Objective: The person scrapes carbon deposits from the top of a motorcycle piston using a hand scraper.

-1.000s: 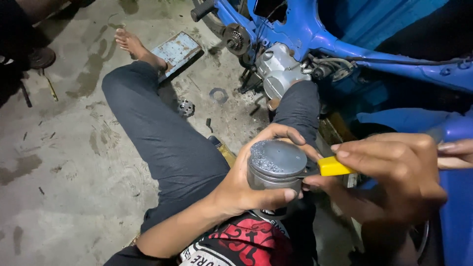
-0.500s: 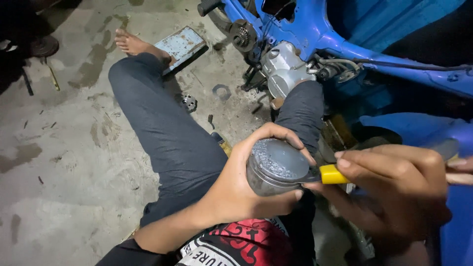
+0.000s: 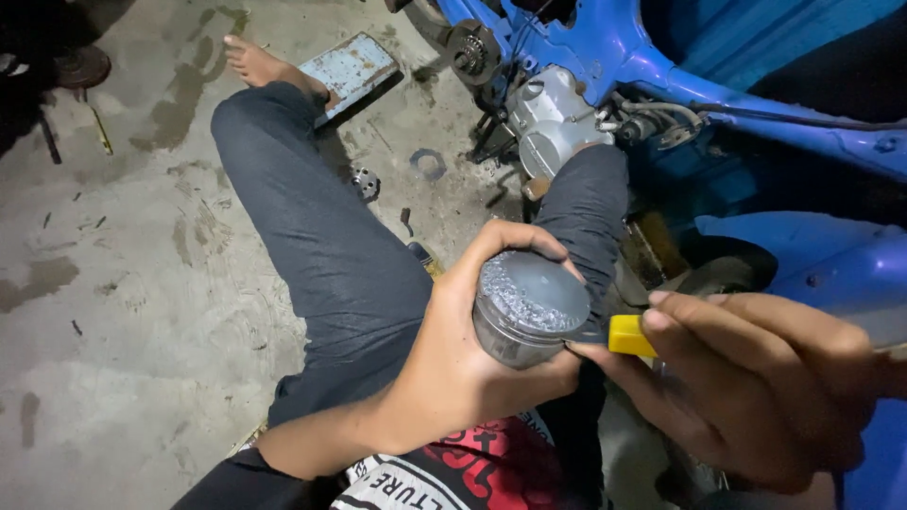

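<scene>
My left hand (image 3: 463, 364) is wrapped around a grey metal piston (image 3: 526, 307), its round crown facing up and partly scraped bright. My right hand (image 3: 756, 387) grips a tool with a yellow handle (image 3: 631, 335), and its thin blade touches the piston's right edge. Both hands sit over my lap, above my dark trousers (image 3: 321, 246).
I sit on a stained concrete floor (image 3: 123, 312) with legs apart. A blue motorbike frame (image 3: 661, 66) with a silver engine case (image 3: 553, 118) stands ahead at the right. A flat metal plate (image 3: 351, 68), a ring gasket (image 3: 427, 163) and a small part (image 3: 365, 181) lie on the floor.
The view has drifted slightly. My right hand has shifted a little lower against the piston's edge, while the left hand keeps holding the piston.
</scene>
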